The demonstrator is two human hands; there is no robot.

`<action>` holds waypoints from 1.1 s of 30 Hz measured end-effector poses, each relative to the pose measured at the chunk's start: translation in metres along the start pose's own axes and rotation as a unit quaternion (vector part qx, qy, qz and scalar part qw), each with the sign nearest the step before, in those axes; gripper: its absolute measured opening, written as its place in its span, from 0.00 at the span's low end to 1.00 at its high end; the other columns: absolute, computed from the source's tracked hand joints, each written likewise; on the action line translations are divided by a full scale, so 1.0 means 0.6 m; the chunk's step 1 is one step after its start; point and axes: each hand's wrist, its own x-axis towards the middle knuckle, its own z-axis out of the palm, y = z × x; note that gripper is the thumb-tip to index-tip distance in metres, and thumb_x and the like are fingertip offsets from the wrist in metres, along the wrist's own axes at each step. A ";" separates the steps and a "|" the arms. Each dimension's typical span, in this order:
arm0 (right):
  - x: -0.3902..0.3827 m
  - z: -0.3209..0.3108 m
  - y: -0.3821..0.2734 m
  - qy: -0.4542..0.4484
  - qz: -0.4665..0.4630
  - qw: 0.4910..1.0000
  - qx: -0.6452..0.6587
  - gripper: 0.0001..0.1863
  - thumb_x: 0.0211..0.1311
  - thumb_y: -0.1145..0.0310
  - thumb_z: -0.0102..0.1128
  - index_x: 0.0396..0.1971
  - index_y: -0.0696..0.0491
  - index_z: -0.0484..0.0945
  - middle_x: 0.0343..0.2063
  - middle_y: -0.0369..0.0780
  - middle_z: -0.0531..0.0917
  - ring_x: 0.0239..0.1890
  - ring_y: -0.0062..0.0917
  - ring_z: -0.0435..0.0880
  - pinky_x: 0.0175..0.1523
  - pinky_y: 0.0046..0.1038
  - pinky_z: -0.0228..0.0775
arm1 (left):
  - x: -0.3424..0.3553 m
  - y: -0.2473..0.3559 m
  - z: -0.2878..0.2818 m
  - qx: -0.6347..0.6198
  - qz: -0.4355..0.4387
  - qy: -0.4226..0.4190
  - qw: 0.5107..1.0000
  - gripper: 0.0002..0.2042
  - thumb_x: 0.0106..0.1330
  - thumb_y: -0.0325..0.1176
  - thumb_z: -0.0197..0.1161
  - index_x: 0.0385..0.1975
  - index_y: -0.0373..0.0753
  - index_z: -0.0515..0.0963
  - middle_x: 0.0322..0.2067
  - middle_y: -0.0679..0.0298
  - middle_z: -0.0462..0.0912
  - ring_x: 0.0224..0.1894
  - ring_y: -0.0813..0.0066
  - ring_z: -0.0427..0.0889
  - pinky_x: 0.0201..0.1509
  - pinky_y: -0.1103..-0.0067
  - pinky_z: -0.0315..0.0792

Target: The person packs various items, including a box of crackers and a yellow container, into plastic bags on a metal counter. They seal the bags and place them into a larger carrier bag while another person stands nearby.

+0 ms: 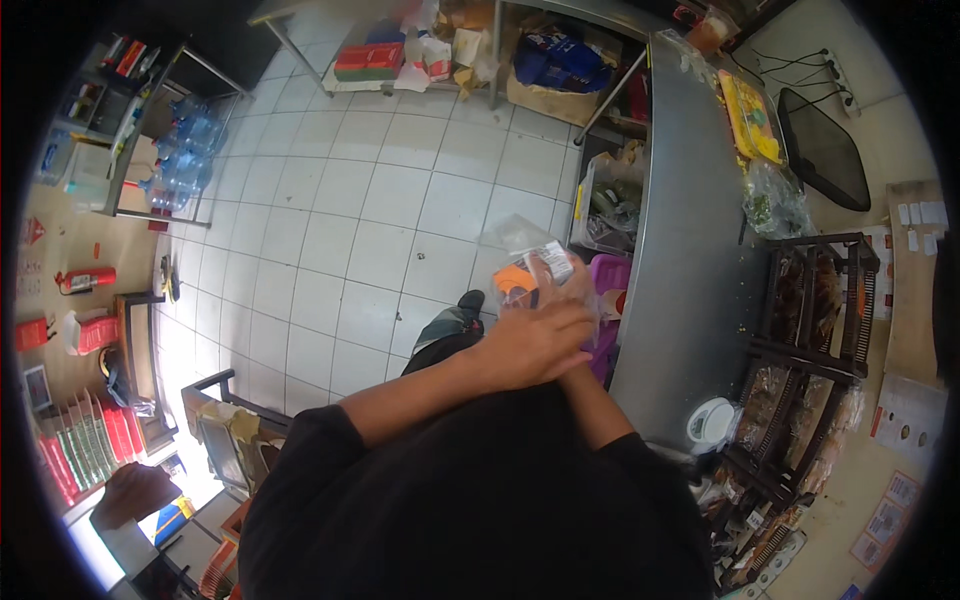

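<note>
Clear plastic bag (517,279) seems light, slippery; pinch its eleven o'clock edge. Right hand (577,288) curls around it; left hand (543,340) bent, can't tell its hold.

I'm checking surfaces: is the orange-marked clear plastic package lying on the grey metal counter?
No, the package is held in the air, left of the counter.

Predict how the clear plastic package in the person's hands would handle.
The clear plastic package probably flexes, since its see-through upper part looks thin. It may feel slippery, given the glossy highlights. It seems likely to crush easily if squeezed, as the plastic appears lightweight.
</note>
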 end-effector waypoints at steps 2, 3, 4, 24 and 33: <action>0.003 -0.017 0.007 0.032 0.017 0.999 0.000 0.31 0.46 0.54 0.64 0.53 0.45 0.71 0.53 0.51 0.62 0.55 0.47 0.62 0.54 0.47 0.60 | -0.002 -0.018 -0.023 -0.038 0.014 0.181 0.983 0.18 0.55 0.36 0.65 0.45 0.42 0.73 0.43 0.62 0.77 0.40 0.61 0.78 0.45 0.60 0.69; 0.007 -0.036 0.004 0.031 0.039 0.999 -0.005 0.32 0.45 0.53 0.65 0.53 0.46 0.72 0.53 0.52 0.61 0.54 0.48 0.62 0.54 0.48 0.60 | -0.004 -0.032 -0.022 -0.013 -0.012 0.188 0.982 0.18 0.53 0.35 0.66 0.44 0.40 0.72 0.42 0.61 0.75 0.41 0.60 0.77 0.44 0.62 0.69; 0.009 -0.053 -0.003 0.031 0.068 0.997 -0.014 0.32 0.43 0.52 0.65 0.52 0.46 0.72 0.53 0.53 0.61 0.54 0.49 0.62 0.53 0.49 0.60 | -0.004 -0.046 -0.021 0.006 -0.034 0.189 0.981 0.19 0.51 0.34 0.67 0.42 0.39 0.71 0.41 0.60 0.73 0.41 0.60 0.76 0.43 0.64 0.69; -0.110 -0.223 0.034 0.132 0.312 0.901 -0.270 0.34 0.45 0.47 0.64 0.48 0.55 0.74 0.48 0.55 0.65 0.48 0.50 0.66 0.53 0.47 0.60 | 0.121 -0.025 0.159 -0.265 0.160 -0.113 0.944 0.10 0.61 0.33 0.59 0.26 0.33 0.69 0.24 0.53 0.70 0.26 0.54 0.72 0.31 0.69 0.69; -0.166 -0.266 0.112 0.183 0.414 0.852 -0.263 0.32 0.38 0.58 0.68 0.48 0.53 0.74 0.48 0.55 0.65 0.48 0.50 0.64 0.51 0.48 0.59 | 0.209 0.017 0.245 -0.180 0.216 -0.304 0.910 0.08 0.59 0.33 0.57 0.30 0.34 0.69 0.27 0.52 0.75 0.32 0.50 0.77 0.35 0.63 0.71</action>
